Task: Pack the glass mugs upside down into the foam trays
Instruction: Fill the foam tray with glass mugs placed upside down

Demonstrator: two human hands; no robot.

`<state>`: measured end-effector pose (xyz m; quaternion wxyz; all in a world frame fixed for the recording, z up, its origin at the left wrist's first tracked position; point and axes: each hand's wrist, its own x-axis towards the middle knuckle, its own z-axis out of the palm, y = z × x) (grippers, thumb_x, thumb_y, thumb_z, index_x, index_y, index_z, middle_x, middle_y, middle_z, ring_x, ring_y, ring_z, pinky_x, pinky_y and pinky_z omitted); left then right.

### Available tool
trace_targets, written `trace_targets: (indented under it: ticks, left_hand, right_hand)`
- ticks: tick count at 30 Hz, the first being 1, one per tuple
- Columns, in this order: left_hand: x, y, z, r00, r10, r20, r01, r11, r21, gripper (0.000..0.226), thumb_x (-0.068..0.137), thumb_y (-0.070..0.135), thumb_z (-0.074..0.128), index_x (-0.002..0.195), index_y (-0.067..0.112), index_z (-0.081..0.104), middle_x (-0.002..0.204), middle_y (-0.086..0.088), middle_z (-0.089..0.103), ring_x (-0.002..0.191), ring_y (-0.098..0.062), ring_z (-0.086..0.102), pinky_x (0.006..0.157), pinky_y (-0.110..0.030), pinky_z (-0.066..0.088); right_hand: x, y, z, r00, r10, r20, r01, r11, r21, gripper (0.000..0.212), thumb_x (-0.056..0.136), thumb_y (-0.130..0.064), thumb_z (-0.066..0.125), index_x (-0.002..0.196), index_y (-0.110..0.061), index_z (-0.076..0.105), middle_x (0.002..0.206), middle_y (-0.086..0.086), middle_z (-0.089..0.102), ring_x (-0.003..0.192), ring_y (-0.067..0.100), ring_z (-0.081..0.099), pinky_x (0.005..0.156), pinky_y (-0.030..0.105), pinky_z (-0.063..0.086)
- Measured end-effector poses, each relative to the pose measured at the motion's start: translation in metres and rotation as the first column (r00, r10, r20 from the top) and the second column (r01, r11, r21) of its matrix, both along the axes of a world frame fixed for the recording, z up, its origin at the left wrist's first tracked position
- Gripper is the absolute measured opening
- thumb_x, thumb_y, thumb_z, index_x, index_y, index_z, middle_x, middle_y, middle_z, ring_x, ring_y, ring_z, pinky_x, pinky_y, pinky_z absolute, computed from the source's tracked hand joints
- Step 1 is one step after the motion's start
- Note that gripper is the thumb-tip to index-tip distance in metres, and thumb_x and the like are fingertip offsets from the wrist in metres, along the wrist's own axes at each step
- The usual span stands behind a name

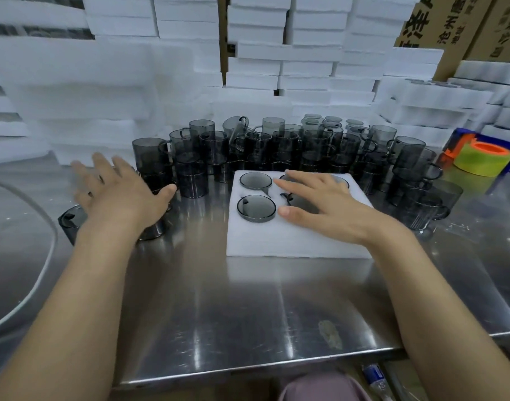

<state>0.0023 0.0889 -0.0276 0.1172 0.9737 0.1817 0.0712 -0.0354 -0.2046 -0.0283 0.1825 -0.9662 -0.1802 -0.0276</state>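
A white foam tray (294,241) lies on the steel table, with smoky grey glass mugs set upside down in its holes; two round bases (256,180) (256,207) show on its left side. My right hand (320,204) lies flat with spread fingers over the tray's right-hand mugs, hiding them. My left hand (117,189) hovers open, fingers spread, over the table to the left, above a mug lying on its side (71,221). A crowd of stacked grey mugs (276,146) stands behind the tray.
Stacks of white foam trays (305,68) wall off the back. A yellow tape roll with orange core (483,157) sits at the right. Cardboard boxes (450,24) stand top right. The table's front edge (248,369) is near me, and a curved clear sheet (22,256) lies at the left.
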Motion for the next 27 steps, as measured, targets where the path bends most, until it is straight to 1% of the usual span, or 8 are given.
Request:
trace_targets:
  ticks: [3,5,7,12,15,22,25,27]
  left_hand:
    - [-0.004,0.01,-0.007,0.997,0.015,-0.079,-0.014,1.0,0.008,0.104,0.078,0.084,0.027,0.153,0.019,-0.002,0.161,-0.007,-0.013,0.145,-0.036,-0.015,0.113,-0.062,0.003]
    - [-0.007,0.013,-0.009,0.991,0.015,-0.132,-0.01,0.999,0.038,0.105,0.071,0.09,0.014,0.154,0.026,0.002,0.162,-0.006,-0.006,0.146,-0.036,-0.011,0.111,-0.066,0.004]
    - [-0.008,0.01,-0.01,0.986,0.013,-0.166,0.0,0.997,0.078,0.103,0.07,0.09,0.007,0.153,0.029,0.006,0.161,-0.008,0.002,0.146,-0.037,-0.002,0.109,-0.069,0.007]
    - [-0.004,-0.006,-0.014,0.992,0.008,-0.127,0.013,0.987,0.159,0.095,0.078,0.084,0.007,0.152,0.025,0.018,0.158,-0.013,0.016,0.142,-0.04,0.016,0.107,-0.066,0.02]
    - [0.002,-0.017,-0.019,0.996,0.006,-0.085,0.011,0.981,0.193,0.091,0.082,0.08,0.008,0.151,0.023,0.023,0.157,-0.015,0.019,0.14,-0.041,0.02,0.105,-0.063,0.025]
    - [0.018,-0.04,-0.028,0.999,-0.049,-0.009,0.049,0.979,0.196,0.082,0.089,0.072,0.011,0.151,0.02,0.026,0.159,-0.017,0.014,0.144,-0.044,0.009,0.108,-0.069,0.008]
    - [0.022,-0.047,-0.03,0.998,-0.053,0.014,0.05,0.979,0.199,0.081,0.09,0.07,0.009,0.151,0.018,0.025,0.159,-0.018,0.014,0.144,-0.046,0.007,0.108,-0.069,0.004]
    - [0.024,-0.051,-0.03,0.998,-0.061,0.034,0.053,0.979,0.197,0.082,0.091,0.068,0.009,0.151,0.016,0.024,0.158,-0.019,0.015,0.144,-0.046,0.006,0.109,-0.068,0.003]
  right_hand:
    - [0.0,0.003,-0.002,0.999,-0.012,-0.038,0.01,0.998,-0.07,0.08,0.07,-0.083,0.014,0.144,-0.054,0.024,0.157,-0.024,0.008,0.142,0.005,-0.001,0.113,0.038,-0.004]
    - [0.001,0.004,-0.002,0.999,-0.019,-0.035,0.015,0.994,-0.107,0.082,0.069,-0.082,0.011,0.145,-0.053,0.023,0.157,-0.024,0.008,0.143,0.006,-0.002,0.113,0.037,-0.004]
    - [0.001,0.005,-0.002,0.999,-0.024,-0.025,0.021,0.994,-0.109,0.082,0.07,-0.081,0.011,0.146,-0.051,0.023,0.157,-0.024,0.01,0.143,0.007,0.001,0.113,0.037,-0.003]
    - [0.0,0.006,-0.002,0.999,-0.029,-0.02,0.028,0.996,-0.084,0.083,0.069,-0.08,0.014,0.146,-0.05,0.024,0.157,-0.021,0.016,0.142,0.006,0.006,0.112,0.037,-0.001]
    - [0.001,0.006,-0.004,0.999,-0.03,-0.014,0.029,0.997,-0.067,0.082,0.069,-0.08,0.016,0.145,-0.051,0.026,0.156,-0.02,0.02,0.141,0.005,0.007,0.109,0.034,0.0]
    - [0.001,0.007,-0.005,1.0,-0.03,-0.001,0.03,0.998,-0.049,0.081,0.069,-0.08,0.018,0.144,-0.05,0.03,0.152,-0.019,0.028,0.138,0.005,0.012,0.106,0.031,0.003]
    - [0.002,0.007,-0.005,1.0,-0.023,0.005,0.023,0.999,-0.044,0.075,0.076,-0.077,0.019,0.144,-0.049,0.031,0.15,-0.02,0.031,0.135,0.003,0.013,0.104,0.029,0.004]
    - [0.003,0.006,-0.006,1.0,-0.026,-0.005,0.026,0.999,-0.023,0.064,0.085,-0.071,0.017,0.143,-0.05,0.031,0.15,-0.021,0.03,0.135,0.002,0.013,0.106,0.03,0.004]
